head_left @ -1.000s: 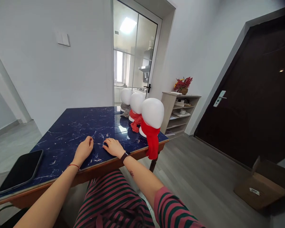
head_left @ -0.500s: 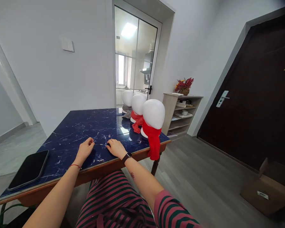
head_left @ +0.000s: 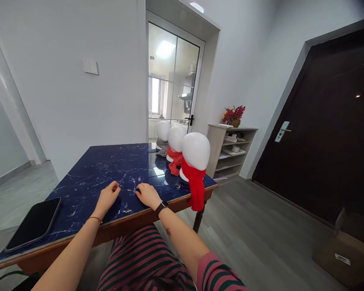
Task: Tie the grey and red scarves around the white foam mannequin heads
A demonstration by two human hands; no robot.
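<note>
My left hand (head_left: 108, 197) rests on the dark blue marble-patterned table (head_left: 109, 161), its fingers curled in with nothing visible in them. A short gap to its right, my right hand (head_left: 148, 195) lies on the same top, palm down, fingers bent and together; its palm is hidden. Beyond my right hand, three white head-shaped stands line up along the table's right side. The nearest stand (head_left: 196, 150) wears a bright red scarf (head_left: 196, 188) that hangs over the edge. Around the middle stand (head_left: 176, 138) is a coral-red scarf (head_left: 175, 161), and a grey scarf (head_left: 162, 148) wraps the farthest stand (head_left: 163, 130).
A black phone (head_left: 33, 224) lies at the table's left front corner. Behind the table is a glass door (head_left: 172, 81). To the right stand a low shelf (head_left: 233, 129) with a flower basket (head_left: 234, 117), a dark door (head_left: 321, 121) and a cardboard box (head_left: 346, 254) on the floor.
The view has tilted slightly, so the table, stands and door sit lower in the picture. Both hands keep their place on the table; the scarves and stands have not moved.
</note>
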